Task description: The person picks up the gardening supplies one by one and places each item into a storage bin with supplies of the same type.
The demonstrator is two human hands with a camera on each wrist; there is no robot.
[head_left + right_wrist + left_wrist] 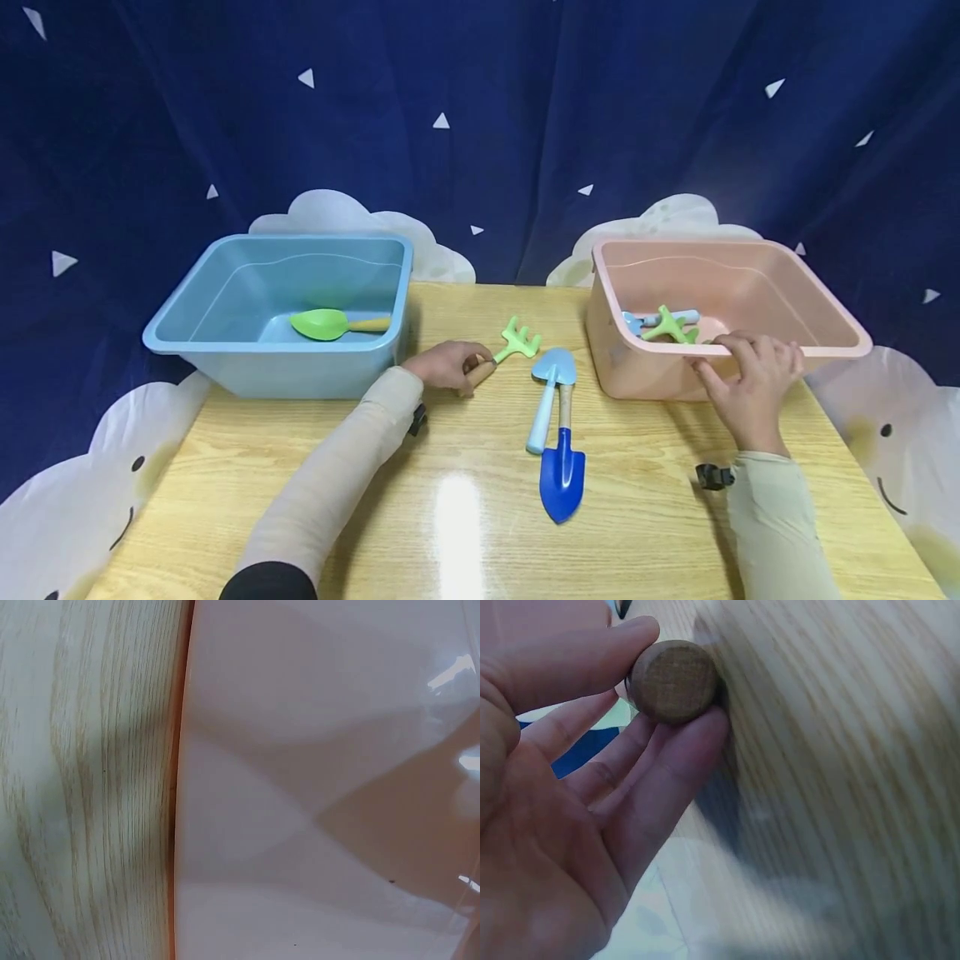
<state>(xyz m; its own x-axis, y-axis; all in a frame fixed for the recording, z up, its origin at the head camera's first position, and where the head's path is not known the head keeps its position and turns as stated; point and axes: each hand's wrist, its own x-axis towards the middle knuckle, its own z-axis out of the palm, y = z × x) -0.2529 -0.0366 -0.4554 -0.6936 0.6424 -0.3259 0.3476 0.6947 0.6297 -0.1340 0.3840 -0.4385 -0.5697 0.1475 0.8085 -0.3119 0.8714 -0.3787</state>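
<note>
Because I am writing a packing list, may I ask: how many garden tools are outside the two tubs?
3. A green rake is in the left hand; a light blue shovel and a dark blue shovel lie together on the table. None seems hidden.

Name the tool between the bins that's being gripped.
The green rake: the left hand pinches its wooden handle; the light-blue trowel and dark-blue trowel lie untouched.
</note>
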